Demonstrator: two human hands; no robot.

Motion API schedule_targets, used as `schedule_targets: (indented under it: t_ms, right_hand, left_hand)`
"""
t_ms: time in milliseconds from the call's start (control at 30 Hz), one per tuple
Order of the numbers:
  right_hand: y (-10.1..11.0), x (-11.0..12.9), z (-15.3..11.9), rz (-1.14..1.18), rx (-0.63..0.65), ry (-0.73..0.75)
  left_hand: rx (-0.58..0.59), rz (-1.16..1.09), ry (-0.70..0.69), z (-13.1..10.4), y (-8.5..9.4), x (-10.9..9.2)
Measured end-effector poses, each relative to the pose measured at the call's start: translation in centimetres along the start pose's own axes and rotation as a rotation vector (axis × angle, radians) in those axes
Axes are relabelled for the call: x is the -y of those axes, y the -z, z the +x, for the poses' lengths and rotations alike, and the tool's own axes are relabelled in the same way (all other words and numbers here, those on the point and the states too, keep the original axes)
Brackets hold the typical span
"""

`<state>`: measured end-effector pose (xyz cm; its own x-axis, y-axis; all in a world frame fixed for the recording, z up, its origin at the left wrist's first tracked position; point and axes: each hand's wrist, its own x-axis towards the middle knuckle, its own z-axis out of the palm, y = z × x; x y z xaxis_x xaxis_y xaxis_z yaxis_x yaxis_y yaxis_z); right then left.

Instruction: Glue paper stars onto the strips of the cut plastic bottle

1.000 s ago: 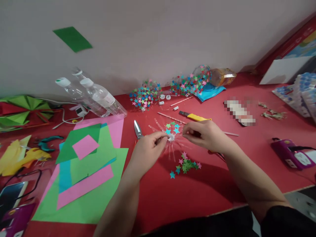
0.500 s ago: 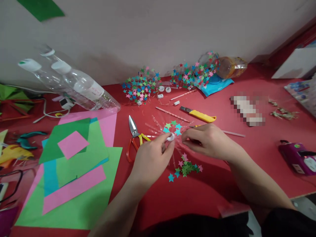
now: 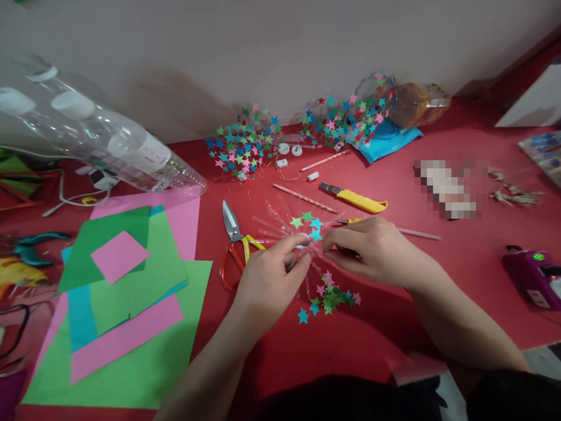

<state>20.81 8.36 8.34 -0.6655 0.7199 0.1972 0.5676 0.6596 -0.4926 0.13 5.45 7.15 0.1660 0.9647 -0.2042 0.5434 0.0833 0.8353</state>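
The left hand (image 3: 274, 272) pinches the partly covered white centre of the clear plastic-strip spray (image 3: 274, 217) on the red table (image 3: 473, 286); the right hand's (image 3: 379, 251) grip is hidden, cannot tell. The white bottle label (image 3: 155, 155) is unreadable.

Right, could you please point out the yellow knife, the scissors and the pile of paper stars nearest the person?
Yellow knife (image 3: 364, 202), head view, on its handle.
Scissors (image 3: 231, 221), head view, on the blades.
Pile of paper stars (image 3: 333, 299), head view, on its green middle.

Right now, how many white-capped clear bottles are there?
3, bunched by the wall at left: the leftmost bottle, the highest bottle in view and the rightmost bottle. Others may be hidden.
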Motion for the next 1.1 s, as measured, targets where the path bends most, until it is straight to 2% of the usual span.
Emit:
schedule_targets:
  t_ms: [400,633,1100]
  right_hand:
    - [-0.3,0.1,0.1,-0.063,-0.016,0.098]
    - [0.3,0.3,0.3,-0.169,0.006,0.189]
    - [0.3,0.1,0.5,-0.196,-0.011,0.164]
  left_hand:
    - [0.075,0.072,-0.08,-0.2,0.0,-0.4]
    - [0.06,0.105,-0.144,-0.1,-0.2,0.1]
    - [0.144,0.111,-0.111,-0.1,0.2,-0.4]
